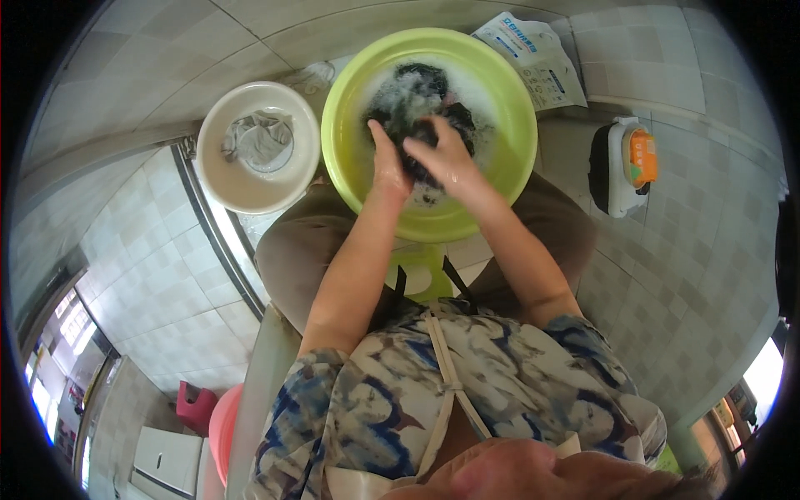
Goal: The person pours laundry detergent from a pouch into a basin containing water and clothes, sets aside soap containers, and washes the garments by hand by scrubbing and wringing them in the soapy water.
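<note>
A large yellow-green plastic basin (522, 159) holds sudsy water and dark wet cloth (459, 122). Above the cloth, my left hand (389, 159) is at its left side, fingers pointing away from me. My right hand (444, 153) has its thumb and fingers spread over the middle of the cloth. Both hands are in the basin, a small gap between them; whether either one grips the cloth cannot be told, since the lower palms and some fingers are partly hidden. To the left stands a smaller white basin (209, 175) with grey wet cloth (256, 137) in it.
A white printed pouch (540, 62) leans behind the basin at the right. An orange pack (644, 159) lies on a white and black holder (619, 169) near the tiled wall. A green plastic stool (431, 275) shows between my knees. Whitish cloth (312, 76) lies behind the basins.
</note>
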Tool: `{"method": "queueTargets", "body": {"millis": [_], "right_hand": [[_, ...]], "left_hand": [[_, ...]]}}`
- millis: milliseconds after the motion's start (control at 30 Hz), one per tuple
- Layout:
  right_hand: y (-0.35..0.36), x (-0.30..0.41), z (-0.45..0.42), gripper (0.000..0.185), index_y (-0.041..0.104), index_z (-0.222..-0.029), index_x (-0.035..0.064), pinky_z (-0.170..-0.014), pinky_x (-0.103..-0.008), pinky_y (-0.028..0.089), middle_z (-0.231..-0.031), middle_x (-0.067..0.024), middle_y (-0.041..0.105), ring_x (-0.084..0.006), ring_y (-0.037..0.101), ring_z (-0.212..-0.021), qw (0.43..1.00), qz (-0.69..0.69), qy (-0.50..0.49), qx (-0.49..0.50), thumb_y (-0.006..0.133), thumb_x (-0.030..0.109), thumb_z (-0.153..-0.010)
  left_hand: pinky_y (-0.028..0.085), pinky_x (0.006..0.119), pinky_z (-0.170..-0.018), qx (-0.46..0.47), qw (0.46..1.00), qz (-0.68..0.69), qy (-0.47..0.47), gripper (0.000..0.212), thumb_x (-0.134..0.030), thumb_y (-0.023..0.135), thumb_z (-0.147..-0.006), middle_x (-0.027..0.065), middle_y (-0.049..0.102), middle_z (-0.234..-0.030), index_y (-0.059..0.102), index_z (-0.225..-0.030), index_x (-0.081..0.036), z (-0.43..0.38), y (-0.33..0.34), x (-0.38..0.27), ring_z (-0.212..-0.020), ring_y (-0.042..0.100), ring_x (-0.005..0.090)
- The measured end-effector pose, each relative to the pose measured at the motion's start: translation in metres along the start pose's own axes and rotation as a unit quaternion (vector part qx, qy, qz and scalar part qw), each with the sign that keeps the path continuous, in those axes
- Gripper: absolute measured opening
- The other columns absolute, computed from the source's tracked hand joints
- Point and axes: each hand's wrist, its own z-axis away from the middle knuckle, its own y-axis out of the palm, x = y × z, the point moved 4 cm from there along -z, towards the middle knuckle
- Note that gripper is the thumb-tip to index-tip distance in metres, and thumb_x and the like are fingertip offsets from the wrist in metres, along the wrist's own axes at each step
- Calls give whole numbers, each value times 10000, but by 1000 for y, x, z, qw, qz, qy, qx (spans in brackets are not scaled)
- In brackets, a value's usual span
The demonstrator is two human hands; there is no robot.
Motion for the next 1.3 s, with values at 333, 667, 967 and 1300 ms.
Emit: {"method": "queueTargets", "body": {"millis": [333,667,967,1300], "right_hand": [[19,15,31,439,574,-949,32,-634,-454,499,-659,-222,616,-387,621,-623,935,294,-124,-157,579,431,-767],[-84,-79,5,298,578,-904,-5,-666,-482,444,-772,-219,608,-447,570,-783,955,242,-32,-169,591,287,-844],[-49,10,101,207,601,-922,56,-684,-380,459,-882,-133,589,-304,583,-858,951,153,-267,-10,655,180,-765],[-87,-31,60,349,553,-1172,61,-666,-267,480,-1083,-117,584,-148,601,-807,986,130,-102,-36,560,16,-826]], "left_hand": [[435,417,-938,248,957,135,-63,577,-497,267,-950,117,508,-1248,431,-1283,-55,-8,4,19,-1111,519,271],[451,343,-875,40,789,-607,83,506,-251,564,-863,141,541,-1185,427,-1294,-23,11,1,43,-1070,540,267],[527,309,-649,-15,915,-399,-59,577,-444,621,-837,159,605,-952,536,-1075,75,66,32,8,-862,620,233],[502,325,-636,14,939,-337,65,252,-102,582,-769,108,611,-860,572,-993,11,94,58,-16,-720,601,199]]}}
